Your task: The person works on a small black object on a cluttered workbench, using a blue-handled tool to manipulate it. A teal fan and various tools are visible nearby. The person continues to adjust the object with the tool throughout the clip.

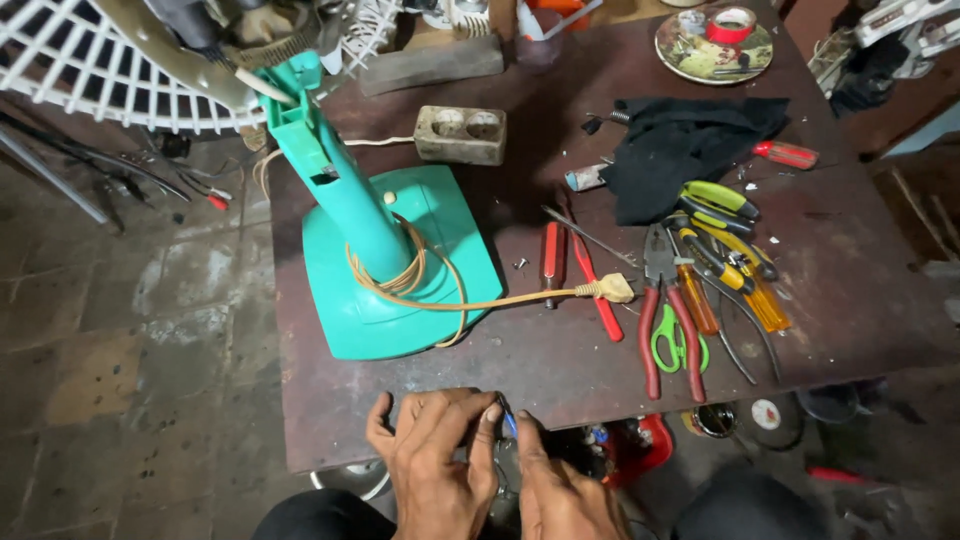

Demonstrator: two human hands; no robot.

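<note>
My left hand [438, 460] and my right hand [562, 492] meet at the near edge of the dark brown table [850, 290], fingertips pinched together around a small blue-tipped part [508, 422] that is mostly hidden. A teal fan stand [385, 250] rests on the table beyond the hands, its column leaning up to the left. A tan cord [420, 275] coils round the column, and its plug [612, 289] lies to the right. The white fan grille [90, 70] shows at top left.
Red-handled pliers [668, 330], green scissors [678, 345], red screwdrivers [580, 270] and yellow-handled tools [735, 260] lie to the right. A black cloth [680, 145], a beige double socket [460, 135], and a plate with red tape [715, 42] sit further back. Below lies a concrete floor [130, 330].
</note>
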